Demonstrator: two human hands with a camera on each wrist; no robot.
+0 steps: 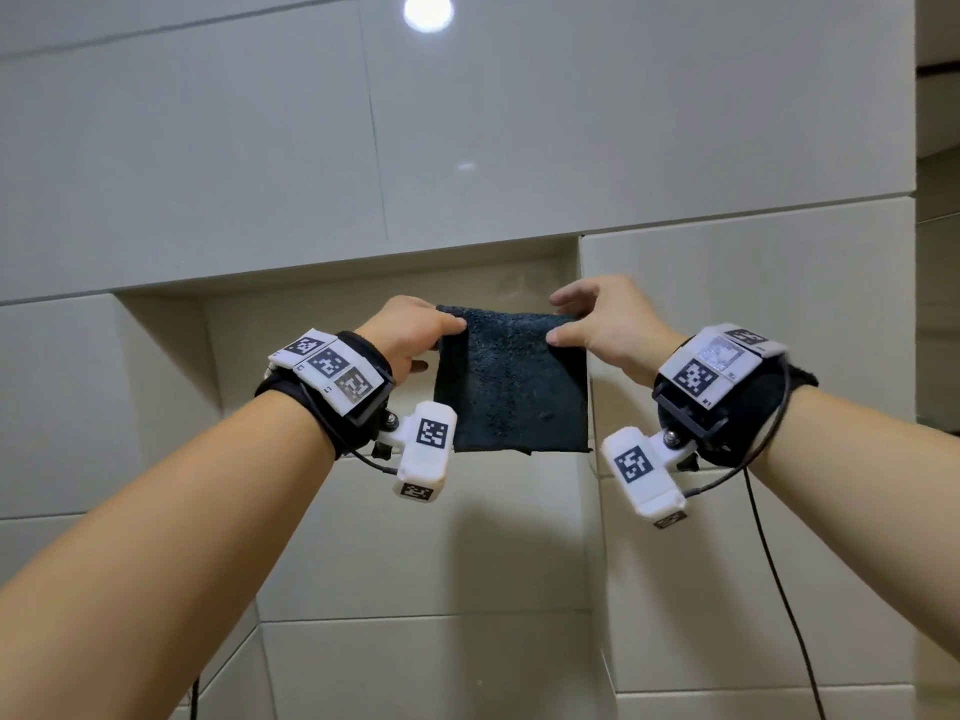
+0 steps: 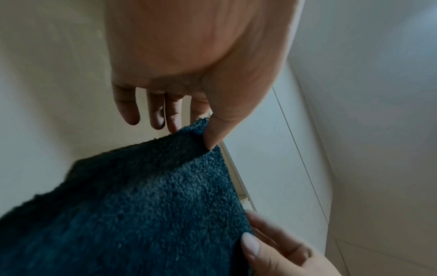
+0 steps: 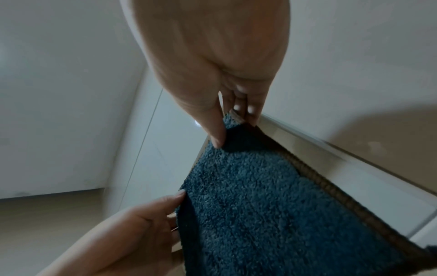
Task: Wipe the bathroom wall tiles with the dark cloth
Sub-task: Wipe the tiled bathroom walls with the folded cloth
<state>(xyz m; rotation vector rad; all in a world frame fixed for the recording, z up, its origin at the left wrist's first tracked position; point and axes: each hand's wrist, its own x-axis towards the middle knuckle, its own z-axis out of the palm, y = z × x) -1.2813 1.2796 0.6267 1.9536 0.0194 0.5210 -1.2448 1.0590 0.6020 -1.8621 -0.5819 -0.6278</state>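
A dark blue terry cloth (image 1: 511, 379) hangs folded in a square in front of a recessed niche in the tiled wall (image 1: 234, 148). My left hand (image 1: 415, 332) pinches its upper left corner between thumb and forefinger. My right hand (image 1: 597, 324) pinches the upper right corner the same way. In the left wrist view the left thumb presses the cloth (image 2: 141, 205) at its top edge while the other fingers hang loose behind it. From the right wrist, the cloth (image 3: 272, 205) shows a stitched brown hem, with my left hand (image 3: 141, 224) at the far corner.
Glossy pale tiles cover the wall, with a ceiling light's reflection (image 1: 428, 10) high up. The niche (image 1: 337, 314) has a ledge behind the cloth. A wall corner (image 1: 917, 200) stands at the right. Black cables (image 1: 779, 589) hang from the wrist cameras.
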